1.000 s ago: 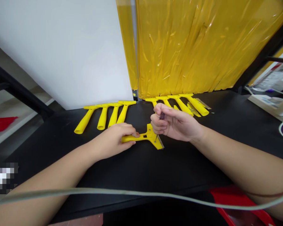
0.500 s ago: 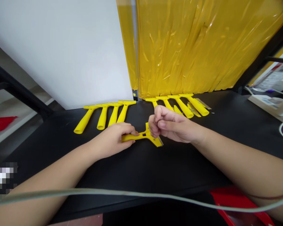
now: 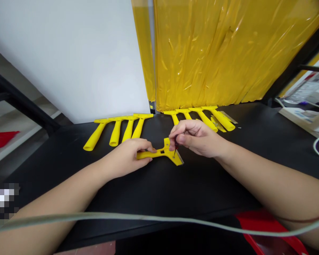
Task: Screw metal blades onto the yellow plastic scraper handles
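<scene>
My left hand (image 3: pixel 134 154) is closed round the handle of a yellow scraper (image 3: pixel 170 156), which lies flat on the black tabletop with its blade edge to the right. In my right hand (image 3: pixel 196 138) a small screwdriver (image 3: pixel 175 143) is pinched between thumb and fingers. Its thin shaft points down at the screw near the front corner of the scraper head; the tip looks to be at that screw. Most of the screwdriver's handle is hidden by my fingers.
Several yellow scrapers (image 3: pixel 117 132) lie in a row at the back left, and more scrapers (image 3: pixel 206 120) at the back right beside a loose metal blade (image 3: pixel 228 117). A pale cable (image 3: pixel 149 219) crosses the foreground. A white device (image 3: pixel 305 122) stands at right.
My right hand has turned and shifted slightly, so the screwdriver now shows with its tip at the front screw. My left hand and the scraper have stayed put.
</scene>
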Action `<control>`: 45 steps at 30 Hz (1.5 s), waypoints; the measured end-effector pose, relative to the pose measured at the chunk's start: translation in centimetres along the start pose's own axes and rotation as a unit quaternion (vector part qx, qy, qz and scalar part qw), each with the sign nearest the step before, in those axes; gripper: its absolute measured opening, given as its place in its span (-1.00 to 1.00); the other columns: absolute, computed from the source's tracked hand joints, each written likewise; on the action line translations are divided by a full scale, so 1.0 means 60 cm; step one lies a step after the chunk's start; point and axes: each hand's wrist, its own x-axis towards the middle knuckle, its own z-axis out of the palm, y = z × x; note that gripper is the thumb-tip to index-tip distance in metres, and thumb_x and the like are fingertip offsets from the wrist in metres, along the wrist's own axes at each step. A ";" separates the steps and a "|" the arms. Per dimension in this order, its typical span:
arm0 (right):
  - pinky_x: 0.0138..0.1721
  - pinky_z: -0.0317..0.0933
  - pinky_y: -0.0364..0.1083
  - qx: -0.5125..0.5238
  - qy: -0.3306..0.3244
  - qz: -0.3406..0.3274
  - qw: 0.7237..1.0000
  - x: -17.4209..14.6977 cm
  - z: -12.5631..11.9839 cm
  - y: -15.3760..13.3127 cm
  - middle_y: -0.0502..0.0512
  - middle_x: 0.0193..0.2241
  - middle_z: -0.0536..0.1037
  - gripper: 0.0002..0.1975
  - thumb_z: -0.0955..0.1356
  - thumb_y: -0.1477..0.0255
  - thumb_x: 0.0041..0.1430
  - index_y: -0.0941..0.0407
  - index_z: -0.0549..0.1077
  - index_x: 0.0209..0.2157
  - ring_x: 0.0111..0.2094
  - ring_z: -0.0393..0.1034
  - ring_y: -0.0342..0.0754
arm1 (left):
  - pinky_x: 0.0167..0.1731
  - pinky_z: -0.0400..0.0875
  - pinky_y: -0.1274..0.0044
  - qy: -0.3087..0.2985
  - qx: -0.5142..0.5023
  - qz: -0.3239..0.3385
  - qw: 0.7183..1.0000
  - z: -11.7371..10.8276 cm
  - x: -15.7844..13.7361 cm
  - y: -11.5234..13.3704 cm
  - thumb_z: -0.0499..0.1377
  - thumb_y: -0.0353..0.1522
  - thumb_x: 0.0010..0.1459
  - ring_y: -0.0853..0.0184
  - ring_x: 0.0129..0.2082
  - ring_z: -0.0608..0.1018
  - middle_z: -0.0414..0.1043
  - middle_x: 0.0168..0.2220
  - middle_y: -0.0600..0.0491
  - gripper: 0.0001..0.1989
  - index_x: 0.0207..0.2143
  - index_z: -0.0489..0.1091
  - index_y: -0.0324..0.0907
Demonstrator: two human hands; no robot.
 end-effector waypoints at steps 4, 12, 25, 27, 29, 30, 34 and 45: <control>-0.19 0.39 -0.07 0.058 -0.018 0.039 0.997 -0.002 0.017 -0.001 0.04 -0.40 0.52 -0.75 0.41 0.26 0.43 0.18 0.58 -0.10 -0.32 0.49 -0.11 | -0.12 0.49 0.46 0.000 0.001 0.005 1.000 0.000 -0.001 -0.001 0.28 -0.34 0.19 0.23 -0.16 0.64 0.63 -0.16 0.05 -0.87 -0.19 0.56 -0.10; -0.22 0.30 -0.11 0.127 0.063 0.050 0.989 -0.001 0.026 -0.011 -0.09 -0.43 0.35 -0.76 0.46 0.33 0.37 0.07 0.34 -0.29 -0.41 0.26 -0.17 | -0.13 0.49 0.46 0.009 -0.016 0.001 1.000 0.000 0.000 0.000 0.27 -0.35 0.18 0.24 -0.16 0.64 0.64 -0.16 0.05 -0.89 -0.22 0.56 -0.11; -0.27 0.27 -0.10 0.131 0.051 0.100 0.985 -0.001 0.021 -0.018 -0.12 -0.50 0.25 -0.77 0.37 0.17 0.44 0.05 0.42 -0.10 -0.48 0.14 -0.15 | -0.09 0.52 0.41 0.010 -0.039 -0.027 0.999 0.000 0.002 0.006 0.25 -0.32 0.18 0.21 -0.14 0.65 0.65 -0.13 0.03 -0.87 -0.22 0.56 -0.11; -0.25 0.28 -0.09 0.129 0.053 0.099 0.985 0.001 0.025 -0.020 -0.09 -0.44 0.32 -0.76 0.43 0.22 0.39 0.04 0.35 -0.21 -0.42 0.21 -0.13 | -0.09 0.52 0.41 0.010 -0.042 -0.030 0.999 0.000 0.002 0.006 0.26 -0.32 0.17 0.21 -0.13 0.65 0.65 -0.13 0.03 -0.88 -0.24 0.55 -0.11; -0.20 0.31 -0.08 0.118 0.057 0.091 0.987 0.003 0.023 -0.020 -0.02 -0.33 0.40 -0.72 0.46 0.24 0.35 0.08 0.35 -0.29 -0.34 0.30 -0.13 | -0.10 0.51 0.42 0.010 -0.043 -0.030 0.999 -0.001 0.002 0.006 0.27 -0.32 0.17 0.21 -0.14 0.65 0.65 -0.13 0.04 -0.90 -0.26 0.54 -0.11; -0.18 0.33 -0.07 0.111 0.061 0.084 0.988 0.004 0.021 -0.020 0.01 -0.29 0.42 -0.70 0.46 0.22 0.34 0.10 0.38 -0.33 -0.31 0.33 -0.12 | -0.11 0.51 0.42 0.009 -0.042 -0.029 0.999 -0.001 0.002 0.006 0.27 -0.32 0.17 0.21 -0.14 0.65 0.65 -0.14 0.04 -0.90 -0.26 0.54 -0.11; -0.20 0.35 -0.06 0.111 0.052 0.086 0.989 0.006 0.015 -0.015 -0.03 -0.48 0.35 -0.64 0.38 0.17 0.42 0.14 0.46 -0.37 -0.43 0.29 -0.14 | -0.11 0.51 0.41 0.011 -0.036 -0.029 0.999 0.000 0.000 0.004 0.26 -0.32 0.18 0.21 -0.16 0.64 0.64 -0.14 0.03 -0.90 -0.26 0.53 -0.12; -0.20 0.33 -0.06 0.116 0.084 0.077 0.987 0.007 0.024 -0.014 0.01 -0.36 0.41 -0.60 0.44 0.14 0.35 0.12 0.36 -0.43 -0.34 0.34 -0.12 | -0.11 0.52 0.43 0.007 -0.036 -0.020 0.999 -0.001 0.001 0.001 0.26 -0.31 0.19 0.20 -0.14 0.65 0.64 -0.15 0.02 -0.90 -0.26 0.53 -0.12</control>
